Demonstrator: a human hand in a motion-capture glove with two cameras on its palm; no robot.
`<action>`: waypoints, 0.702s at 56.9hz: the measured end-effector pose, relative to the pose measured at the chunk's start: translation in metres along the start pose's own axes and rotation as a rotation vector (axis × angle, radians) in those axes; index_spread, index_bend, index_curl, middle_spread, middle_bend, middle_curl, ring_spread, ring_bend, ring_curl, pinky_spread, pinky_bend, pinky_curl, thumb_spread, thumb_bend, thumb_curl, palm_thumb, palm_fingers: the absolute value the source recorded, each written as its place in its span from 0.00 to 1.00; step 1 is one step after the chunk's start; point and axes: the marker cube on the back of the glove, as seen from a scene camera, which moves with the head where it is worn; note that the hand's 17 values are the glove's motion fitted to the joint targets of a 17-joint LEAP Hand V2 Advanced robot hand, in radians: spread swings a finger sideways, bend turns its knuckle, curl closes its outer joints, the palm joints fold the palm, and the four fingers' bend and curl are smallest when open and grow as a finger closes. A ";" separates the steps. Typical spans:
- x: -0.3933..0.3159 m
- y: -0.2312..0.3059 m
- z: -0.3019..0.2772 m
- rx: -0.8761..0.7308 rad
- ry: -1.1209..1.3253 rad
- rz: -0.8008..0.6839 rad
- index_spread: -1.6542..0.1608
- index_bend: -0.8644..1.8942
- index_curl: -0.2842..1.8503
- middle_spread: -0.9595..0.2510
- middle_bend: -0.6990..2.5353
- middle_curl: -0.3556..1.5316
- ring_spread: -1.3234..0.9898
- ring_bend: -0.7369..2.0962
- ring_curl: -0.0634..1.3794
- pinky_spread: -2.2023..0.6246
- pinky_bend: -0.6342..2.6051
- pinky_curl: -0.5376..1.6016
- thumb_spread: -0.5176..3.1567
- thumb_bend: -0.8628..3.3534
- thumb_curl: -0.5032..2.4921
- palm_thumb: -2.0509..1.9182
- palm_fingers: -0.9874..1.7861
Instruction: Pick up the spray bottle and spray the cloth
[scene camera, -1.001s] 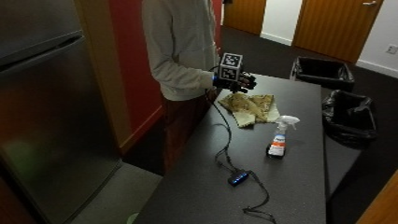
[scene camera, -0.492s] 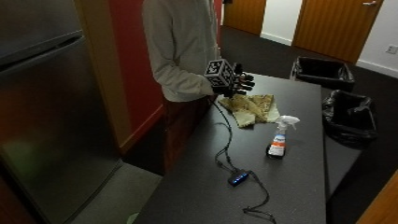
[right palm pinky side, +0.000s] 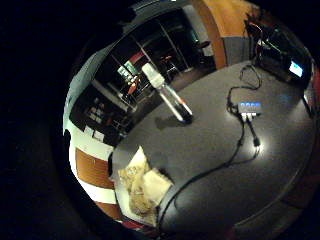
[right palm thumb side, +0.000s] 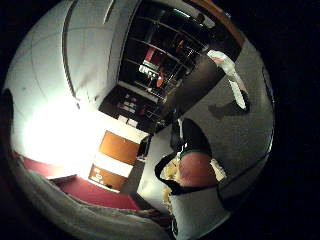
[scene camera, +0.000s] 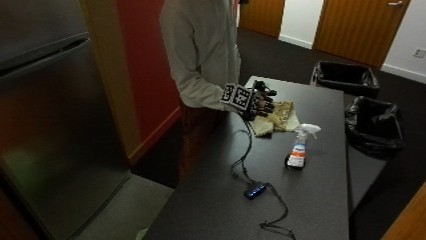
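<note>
Standing upright on the dark table (scene camera: 313, 200), the spray bottle (scene camera: 299, 147) is well apart from the gloved right hand (scene camera: 258, 101) and nothing touches it. It has a white trigger head, a clear body and an orange label. The hand is raised above the table's near edge, just in front of the person's body, and it holds nothing — the fingers look loosely bent, not clenched. The cloth (scene camera: 276, 116), yellowish and crumpled, lies on the table just below and beside the hand, between the hand and the bottle. In the little finger side palm view the cloth (right palm pinky side: 141, 187) is at the table's corner and the bottle (right palm pinky side: 167, 97) stands further along the surface, with open table between them.

Two bins lined with black bags stand on the floor past the table's far side, one bin (scene camera: 344, 77) nearer the door and the other bin (scene camera: 373, 125) beside the table's edge; what is inside them I cannot make out.

A small hub with blue lights (scene camera: 255, 190) lies on the table, nearer the camera than the bottle.

The person's other hand is not visible — the body and the sleeve (scene camera: 200, 90) hide it. In the thumb side palm view a finger (right palm thumb side: 192, 167) of the hand covers most of the cloth.
</note>
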 end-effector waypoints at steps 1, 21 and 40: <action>0.002 -0.002 0.002 0.007 -0.009 0.013 0.78 0.35 0.22 0.76 0.31 0.39 0.57 0.41 0.26 0.83 0.31 0.42 0.41 0.20 0.33 0.72 0.45; 0.035 -0.027 0.049 0.128 -0.165 0.276 0.79 0.35 0.22 0.75 0.31 0.39 0.57 0.42 0.27 0.83 0.31 0.42 0.41 0.20 0.33 0.71 0.45; 0.064 -0.051 0.113 0.173 -0.257 0.454 0.79 0.35 0.22 0.74 0.32 0.40 0.57 0.42 0.28 0.83 0.31 0.42 0.40 0.20 0.33 0.71 0.45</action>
